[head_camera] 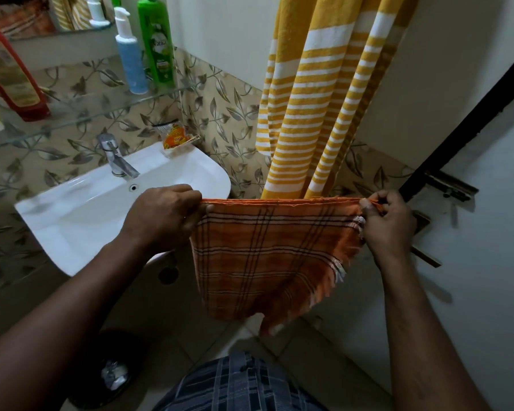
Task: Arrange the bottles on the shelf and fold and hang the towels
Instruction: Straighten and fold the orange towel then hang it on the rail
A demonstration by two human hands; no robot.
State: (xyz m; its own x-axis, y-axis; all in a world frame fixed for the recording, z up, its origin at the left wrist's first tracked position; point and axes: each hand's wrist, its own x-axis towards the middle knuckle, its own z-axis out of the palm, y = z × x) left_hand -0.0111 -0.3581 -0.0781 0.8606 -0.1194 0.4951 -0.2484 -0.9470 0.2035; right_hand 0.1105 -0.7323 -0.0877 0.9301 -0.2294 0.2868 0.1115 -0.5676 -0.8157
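**Holding the orange towel stretched between two pinches**

My left fingers (190,200) curl over one end of the folded top edge and pinch it against the thumb. My right fingers (379,204) pinch the other end, where a frayed corner bunches up. Both the left hand (163,215) and the right hand (389,226) grip cloth and nothing else.

The orange checked towel (267,256) runs level from hand to hand, its long axis lying across my body. The rest hangs straight down from my fingers towards the floor. Its bottom edge is uneven, with fringe trailing along the right side. The ends are equally in reach, so I judge the next fold is a matter of bringing one pinch across to meet the other.

Directly behind that top edge hangs the yellow striped towel (318,99), its hem just beyond the orange one. Whatever it hangs from is above the frame, so I cannot tell where a free spot is.

The sink (80,209) sits just beside and beyond my left hand, and the door latch (451,185) is near my right. Both crowd any wide swing. Up to the left, well apart from the towel, the glass shelf (101,111) carries a green bottle (156,40), a blue pump bottle (129,57) and a red bottle (9,72)
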